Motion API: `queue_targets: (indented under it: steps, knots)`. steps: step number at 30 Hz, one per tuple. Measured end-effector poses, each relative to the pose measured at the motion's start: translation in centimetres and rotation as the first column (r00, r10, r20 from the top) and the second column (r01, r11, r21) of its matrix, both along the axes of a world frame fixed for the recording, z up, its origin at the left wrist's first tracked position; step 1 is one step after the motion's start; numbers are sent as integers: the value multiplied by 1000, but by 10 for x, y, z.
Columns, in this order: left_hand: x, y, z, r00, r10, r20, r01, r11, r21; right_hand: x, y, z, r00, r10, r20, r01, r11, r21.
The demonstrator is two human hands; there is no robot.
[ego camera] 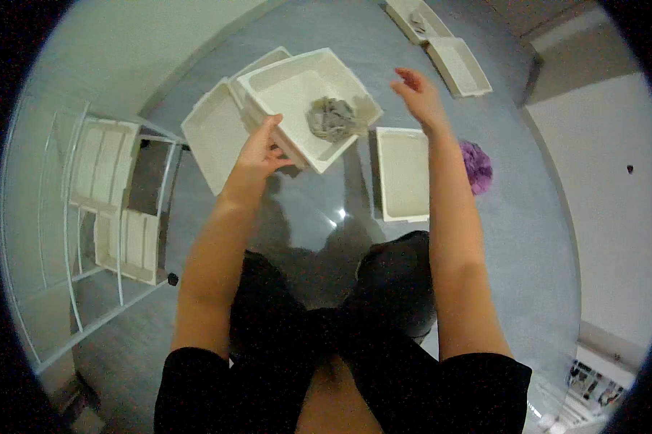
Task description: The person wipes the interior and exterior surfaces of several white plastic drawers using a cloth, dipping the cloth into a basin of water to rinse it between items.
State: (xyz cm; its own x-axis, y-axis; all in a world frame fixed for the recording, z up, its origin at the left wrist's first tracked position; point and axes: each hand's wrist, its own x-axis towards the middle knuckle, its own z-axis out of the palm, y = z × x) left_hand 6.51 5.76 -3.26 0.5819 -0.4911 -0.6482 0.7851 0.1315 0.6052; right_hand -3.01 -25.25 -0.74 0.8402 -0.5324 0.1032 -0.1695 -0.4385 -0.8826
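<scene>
My left hand (262,151) grips the near left side of a white plastic bin (282,81), thumb over its rim and fingers underneath. The bin is tilted, and a crumpled grey cloth (332,119) lies inside, toward its right corner. Behind and to the left, another white bin (209,133) rests on the floor, partly covered by the held one. My right hand (419,93) is off to the right of the held bin, fingers apart and curved, with nothing in them. Below that hand, a shallow white bin (403,173) is partly hidden by my right forearm.
A purple fluffy item (475,167) lies on the grey floor right of my forearm. Two more white bins (459,66) sit at the upper right. On the left stands a white metal rack (68,217) holding white bins (103,163). White walls (602,217) rise on both sides.
</scene>
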Motion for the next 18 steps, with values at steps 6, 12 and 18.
queue_targets:
  steps: [6, 12, 18]
  knots:
    - [-2, -7, -64, 990, -89, 112, 86, 996, 30, -115, -57, -11, 951, -267, -155, 287, 949, 130]
    - [-5, 2, -138, 966, 182, 183, -185, 983, 0, -192, -66, -113, 893, -363, -267, 445, 804, 394]
    - [-21, -13, -151, 967, 205, 152, -217, 974, 67, -184, -35, -177, 778, -545, -314, 494, 221, 841]
